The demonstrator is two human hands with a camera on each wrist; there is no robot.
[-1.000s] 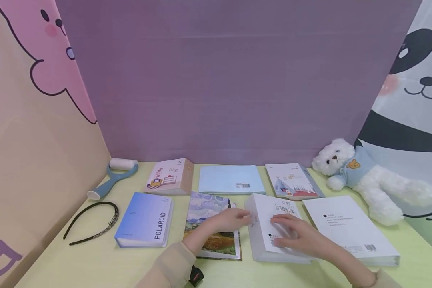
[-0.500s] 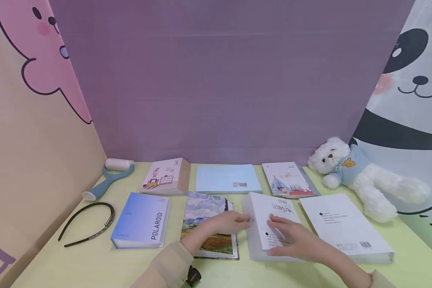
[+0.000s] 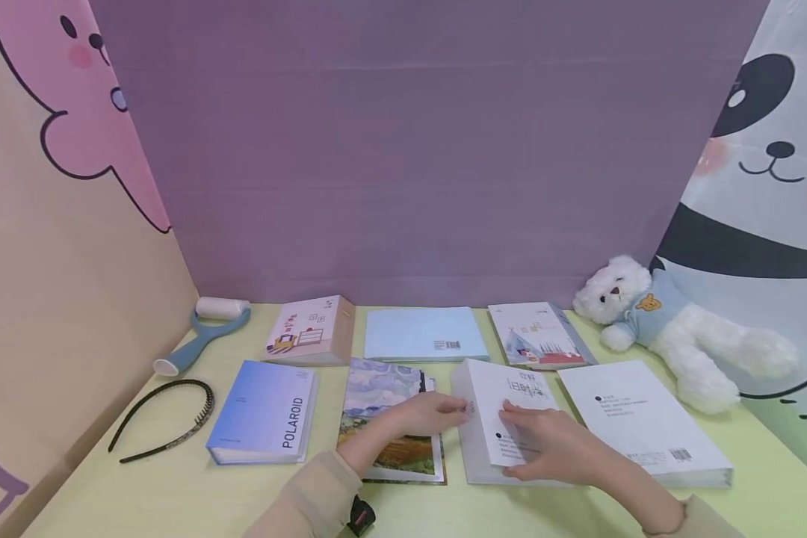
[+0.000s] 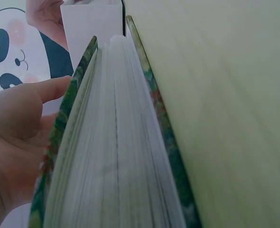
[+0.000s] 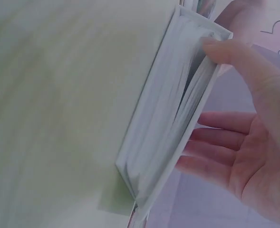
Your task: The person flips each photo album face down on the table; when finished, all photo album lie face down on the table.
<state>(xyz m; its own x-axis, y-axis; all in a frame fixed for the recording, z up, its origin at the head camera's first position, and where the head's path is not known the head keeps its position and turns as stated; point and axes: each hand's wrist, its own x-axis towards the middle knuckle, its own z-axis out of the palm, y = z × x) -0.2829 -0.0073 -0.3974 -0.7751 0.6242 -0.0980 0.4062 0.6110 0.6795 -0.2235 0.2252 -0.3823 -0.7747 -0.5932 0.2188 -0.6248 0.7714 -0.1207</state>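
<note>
A thick white photo album (image 3: 494,441) lies on the table with its spine toward the left. My left hand (image 3: 430,413) reaches over an album with a painted landscape cover (image 3: 376,396), its fingertips right at the white album's spine. In the left wrist view that painted album's page edges (image 4: 116,142) stand in front of the left hand (image 4: 16,128). My right hand (image 3: 554,444) holds the white album at its near end. In the right wrist view its thumb (image 5: 220,50) presses the page edges by a narrow gap, and the other fingers lie against the cover.
A blue POLAROID album (image 3: 262,411), headband (image 3: 161,418) and lint roller (image 3: 205,336) lie left. Behind are a pink album (image 3: 309,329), light-blue album (image 3: 424,332) and tent-picture album (image 3: 538,336). Right are another white album (image 3: 645,426) and a white teddy bear (image 3: 672,329).
My right hand has moved down toward the white album's near edge, and its thumb now sits at that edge. The left hand stays by the spine. The view has shifted slightly.
</note>
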